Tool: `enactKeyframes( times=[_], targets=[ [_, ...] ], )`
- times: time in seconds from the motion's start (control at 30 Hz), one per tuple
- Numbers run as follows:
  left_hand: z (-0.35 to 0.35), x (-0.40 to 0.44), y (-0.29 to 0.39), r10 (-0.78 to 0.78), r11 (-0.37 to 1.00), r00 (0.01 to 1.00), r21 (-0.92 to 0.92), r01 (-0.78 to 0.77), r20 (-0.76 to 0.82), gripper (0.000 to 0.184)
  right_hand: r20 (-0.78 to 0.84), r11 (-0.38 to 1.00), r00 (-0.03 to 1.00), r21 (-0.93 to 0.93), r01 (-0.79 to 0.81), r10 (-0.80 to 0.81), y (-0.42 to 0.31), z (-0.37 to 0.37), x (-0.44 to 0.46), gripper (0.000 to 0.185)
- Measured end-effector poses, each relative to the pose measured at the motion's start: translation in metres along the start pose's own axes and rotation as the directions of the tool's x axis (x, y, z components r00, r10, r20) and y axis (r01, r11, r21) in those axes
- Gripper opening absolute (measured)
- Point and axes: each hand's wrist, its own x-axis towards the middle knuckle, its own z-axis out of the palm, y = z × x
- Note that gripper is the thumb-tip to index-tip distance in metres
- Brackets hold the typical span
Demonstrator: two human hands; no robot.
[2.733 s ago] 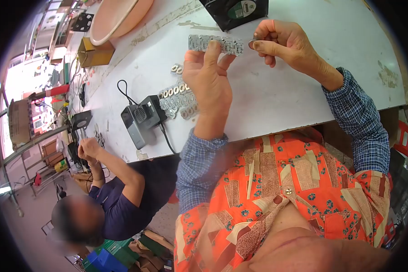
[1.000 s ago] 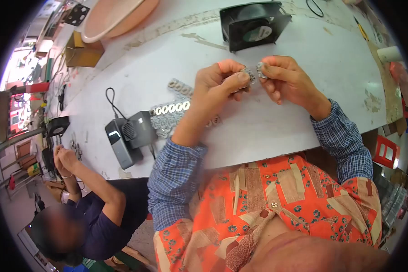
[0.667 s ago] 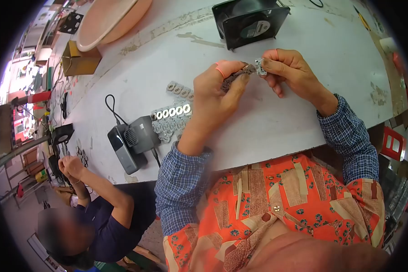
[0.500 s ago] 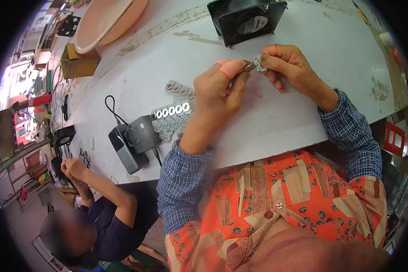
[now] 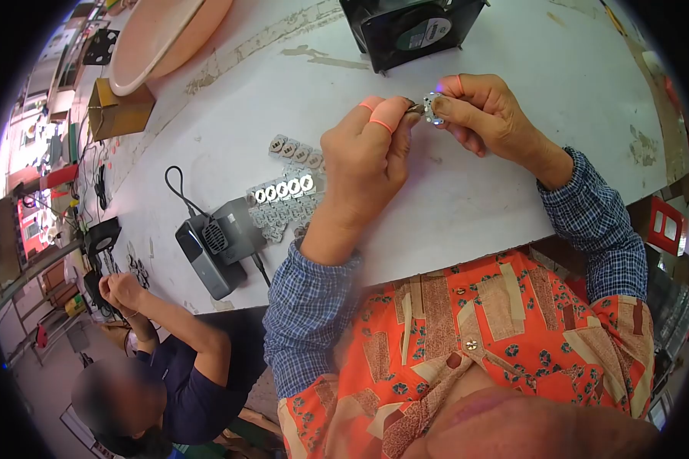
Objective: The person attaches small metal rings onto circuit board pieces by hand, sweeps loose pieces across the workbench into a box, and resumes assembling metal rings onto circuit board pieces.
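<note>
Between the thumb and fingers of my right hand is a small round circuit board, with bluish-purple light glowing at its edge. My left hand is closed on a small dark metal piece; its tip meets the board's left side, and its exact kind is hard to make out. Orange bands circle fingers on both hands. Left of my left forearm lie panels of similar boards, including a row with bright white discs and a grey strip.
A black fan stands beyond my hands. On the left sit a dark grey device with a screen, a grey vented block with cables, a cardboard box and a pink basin. A co-worker sits at the left.
Bluish-purple light now shows on the board in my right hand, where none showed before. The metal piece and board remain together. The whole view has shifted slightly.
</note>
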Motion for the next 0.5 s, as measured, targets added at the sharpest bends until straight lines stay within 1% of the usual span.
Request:
enactKeyframes(
  times=[0.13,0.23,0.33,0.43,0.5],
  targets=[
    [0.001,0.003,0.004,-0.002,1.000,1.000,0.031,0.002,-0.016,0.018,-0.055,0.998,0.998,0.045,-0.040,0.043,-0.003,0.002,-0.002,0.029],
    [0.004,0.005,0.000,-0.047,0.998,0.990,-0.054,0.040,-0.132,0.016,-0.026,0.999,0.999,0.034,-0.030,0.031,-0.004,0.001,-0.002,0.028],
    [-0.002,0.004,0.010,-0.054,0.992,0.999,-0.115,0.055,0.006,0.014,-0.057,0.995,0.998,0.094,-0.027,0.032,-0.003,0.001,-0.002,0.028],
    [-0.008,0.003,0.006,-0.061,0.993,0.992,-0.095,0.072,0.110,0.013,-0.030,0.999,0.999,0.036,-0.016,0.017,-0.008,-0.001,-0.004,0.026],
    [-0.007,0.003,0.002,-0.064,0.995,0.995,-0.077,0.069,0.070,0.013,-0.027,0.998,0.999,-0.061,0.034,-0.036,-0.009,-0.002,-0.003,0.026]
  ],
)
